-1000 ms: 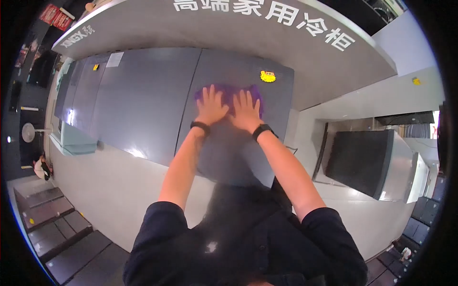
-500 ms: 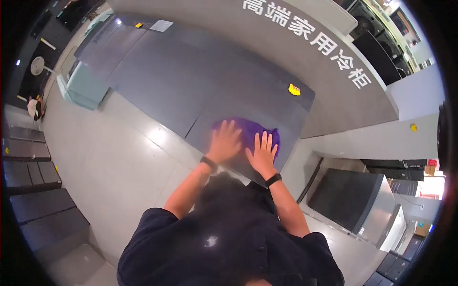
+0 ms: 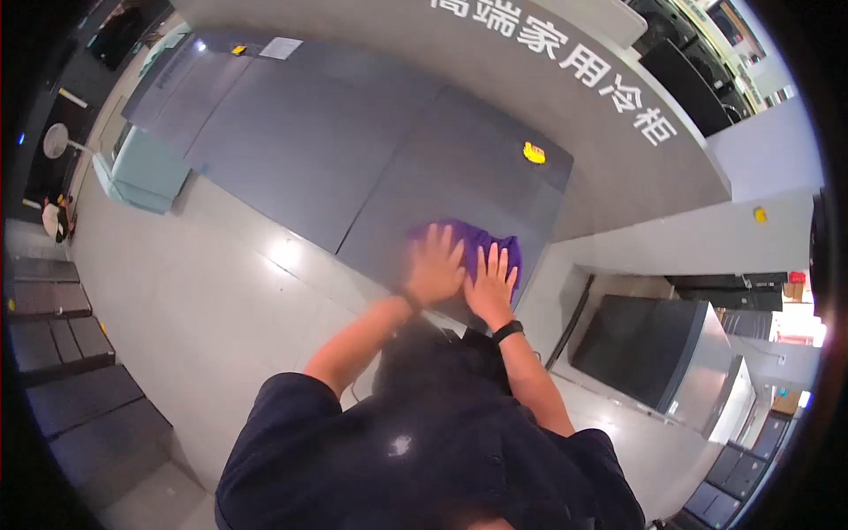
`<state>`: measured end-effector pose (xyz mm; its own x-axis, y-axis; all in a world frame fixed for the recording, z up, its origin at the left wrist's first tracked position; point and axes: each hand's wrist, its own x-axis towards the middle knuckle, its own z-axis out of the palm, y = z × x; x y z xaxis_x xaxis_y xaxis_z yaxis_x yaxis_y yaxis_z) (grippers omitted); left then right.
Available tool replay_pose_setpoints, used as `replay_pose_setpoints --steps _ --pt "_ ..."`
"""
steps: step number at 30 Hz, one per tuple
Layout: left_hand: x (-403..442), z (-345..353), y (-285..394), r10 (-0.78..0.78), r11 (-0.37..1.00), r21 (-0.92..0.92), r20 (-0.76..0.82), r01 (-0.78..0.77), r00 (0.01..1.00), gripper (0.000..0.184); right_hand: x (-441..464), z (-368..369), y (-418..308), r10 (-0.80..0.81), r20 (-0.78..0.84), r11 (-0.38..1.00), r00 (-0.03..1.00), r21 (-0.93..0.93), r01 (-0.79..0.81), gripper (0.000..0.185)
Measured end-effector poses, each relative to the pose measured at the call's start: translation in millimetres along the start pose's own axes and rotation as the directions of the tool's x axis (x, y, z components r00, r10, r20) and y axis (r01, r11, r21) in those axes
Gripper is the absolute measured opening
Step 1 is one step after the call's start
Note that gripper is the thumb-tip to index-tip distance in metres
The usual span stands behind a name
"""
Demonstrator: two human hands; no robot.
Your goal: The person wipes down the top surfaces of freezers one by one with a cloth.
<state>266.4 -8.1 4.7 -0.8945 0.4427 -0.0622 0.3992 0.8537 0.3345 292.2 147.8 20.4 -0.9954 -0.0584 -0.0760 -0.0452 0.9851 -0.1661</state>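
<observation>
A purple cloth lies on the dark grey top of a long cabinet, near its front right corner. My left hand, slightly blurred, is spread at the left part of the cloth. Beside it, my right hand rests on the cloth's right part with its fingers stretched out. Both palms face down, and they hide some of the cloth. A yellow sticker is on the cabinet top beyond the hands.
Behind the cabinet rises a grey panel with white characters. A dark-topped unit stands at the right. At the left are a pale green covered object, a white fan and dark cabinets.
The view has turned and shifted. The cloth and both hands have moved from mid-surface toward the front edge of the cabinet top. Lately my left hand has slid a little right, toward my right hand.
</observation>
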Motion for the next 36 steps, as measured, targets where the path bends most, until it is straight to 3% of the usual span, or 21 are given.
replay_pose_setpoints --steps 3,6,7,10,14,18,22,28,31,34,35,36 --pt "8 6 34 0.124 0.992 -0.003 -0.121 -0.125 0.985 0.060 -34 2 32 0.100 0.082 0.993 0.992 -0.070 -0.095 0.068" --pt "20 15 62 0.199 0.979 -0.017 -0.143 -0.203 0.970 0.059 -48 7 65 0.182 0.091 0.983 0.979 0.023 -0.185 0.070" --pt "24 18 68 0.195 0.979 -0.028 -0.163 -0.202 0.967 0.059 -50 6 74 0.203 0.163 0.964 0.965 0.139 -0.226 0.071" --pt "20 26 73 0.175 0.978 -0.082 -0.174 -0.191 0.969 0.058 -52 23 87 0.092 0.005 0.928 0.996 0.362 -0.087 0.071" --pt "8 23 62 0.148 0.973 -0.147 -0.184 -0.176 0.972 0.056 -47 7 62 0.194 0.130 0.981 0.972 -0.054 -0.188 0.073" --pt "-19 15 38 0.112 0.980 -0.151 -0.122 -0.130 0.986 0.056 -57 0 35 0.081 0.121 0.988 0.989 -0.138 -0.064 0.072" --pt "-58 -16 11 0.005 0.989 -0.148 -0.033 -0.010 0.999 0.056 -54 -3 7 -0.075 0.101 0.996 0.992 -0.037 0.079 0.072" --pt "-66 -14 12 -0.148 0.987 -0.066 -0.064 0.144 0.987 0.057 -35 -22 -1 -0.208 0.043 0.973 0.977 0.113 0.202 0.065" --pt "-52 -14 24 -0.245 0.968 -0.056 0.013 0.245 0.970 0.059 -27 -13 39 -0.273 -0.047 0.867 0.961 0.422 0.267 0.058" --pt "-31 -27 43 -0.356 0.933 -0.011 0.094 0.359 0.930 0.065 -17 0 77 0.062 -0.254 0.783 0.965 0.613 0.110 0.053" --pt "-22 -25 50 -0.399 0.917 0.012 0.085 0.399 0.913 0.067 -14 -1 89 0.117 -0.275 0.877 0.954 0.479 0.031 0.055" --pt "-16 -23 57 -0.441 0.897 0.038 0.086 0.439 0.893 0.068 -4 -6 98 0.141 -0.261 0.849 0.955 0.528 0.019 0.057"
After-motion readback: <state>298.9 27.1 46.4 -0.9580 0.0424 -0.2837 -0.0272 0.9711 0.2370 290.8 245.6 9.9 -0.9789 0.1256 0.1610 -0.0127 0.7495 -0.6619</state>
